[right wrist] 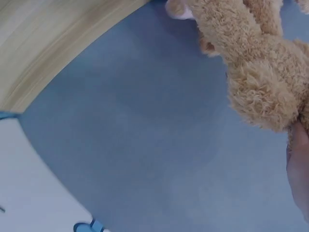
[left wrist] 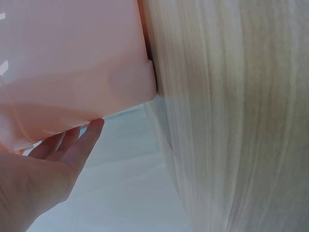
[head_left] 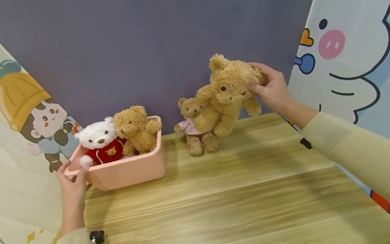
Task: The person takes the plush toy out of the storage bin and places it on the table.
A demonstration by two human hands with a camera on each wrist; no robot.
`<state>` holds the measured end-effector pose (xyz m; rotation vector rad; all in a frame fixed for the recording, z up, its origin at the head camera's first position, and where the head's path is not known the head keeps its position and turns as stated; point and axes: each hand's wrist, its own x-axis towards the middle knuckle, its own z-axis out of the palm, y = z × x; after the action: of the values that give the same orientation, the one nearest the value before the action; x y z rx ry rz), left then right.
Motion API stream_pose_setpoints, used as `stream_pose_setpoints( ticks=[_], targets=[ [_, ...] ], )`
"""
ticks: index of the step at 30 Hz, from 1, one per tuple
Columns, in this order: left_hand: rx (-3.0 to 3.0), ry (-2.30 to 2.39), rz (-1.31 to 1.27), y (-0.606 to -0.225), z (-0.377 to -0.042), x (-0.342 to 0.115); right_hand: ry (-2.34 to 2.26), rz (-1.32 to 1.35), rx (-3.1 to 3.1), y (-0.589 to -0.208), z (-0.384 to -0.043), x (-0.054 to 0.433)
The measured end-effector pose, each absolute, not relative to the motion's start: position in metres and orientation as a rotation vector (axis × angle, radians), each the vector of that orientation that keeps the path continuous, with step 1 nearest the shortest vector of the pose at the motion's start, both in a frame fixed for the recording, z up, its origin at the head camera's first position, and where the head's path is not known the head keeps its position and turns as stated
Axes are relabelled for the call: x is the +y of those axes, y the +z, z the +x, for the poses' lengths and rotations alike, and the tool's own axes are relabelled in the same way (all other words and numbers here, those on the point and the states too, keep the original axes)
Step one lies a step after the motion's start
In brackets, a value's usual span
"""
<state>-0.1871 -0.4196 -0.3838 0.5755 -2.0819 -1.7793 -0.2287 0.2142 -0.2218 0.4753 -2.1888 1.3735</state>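
My right hand [head_left: 272,86] grips a large tan teddy bear [head_left: 228,95] by the side of its head, holding it tilted near the back wall. In the right wrist view the bear's fur [right wrist: 263,94] fills the upper right, with part of the hand [right wrist: 299,169] at the edge. Beside it, a small brown bear in a pink hoodie [head_left: 192,127] sits on the table, partly covered by the big bear's arm. With thumb and fingers my left hand [head_left: 73,183] holds the left rim of a pink bin [head_left: 128,173]. Inside sit a white bear in red [head_left: 100,137] and a golden-brown bear [head_left: 137,130].
A wood-grain table [head_left: 213,196] spreads below the toys. Behind stands a grey-purple wall panel [head_left: 170,51]. Cartoon-printed panels flank it: a figure in a yellow hat [head_left: 45,115] on the left, a white pig-nosed character [head_left: 350,67] on the right.
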Motion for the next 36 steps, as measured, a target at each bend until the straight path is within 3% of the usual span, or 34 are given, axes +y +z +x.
stream_pose_setpoints(
  ticks=[19,36],
  targets=[
    [-2.105,-1.764,0.573,-0.384,-0.188,-0.419,1.066,0.394,-2.597,-0.214,-0.245,0.268],
    [-2.089,-1.779,0.595,-0.384,-0.183,-0.419,1.016,0.478,-2.735,-0.246,-0.257,0.260]
  ],
)
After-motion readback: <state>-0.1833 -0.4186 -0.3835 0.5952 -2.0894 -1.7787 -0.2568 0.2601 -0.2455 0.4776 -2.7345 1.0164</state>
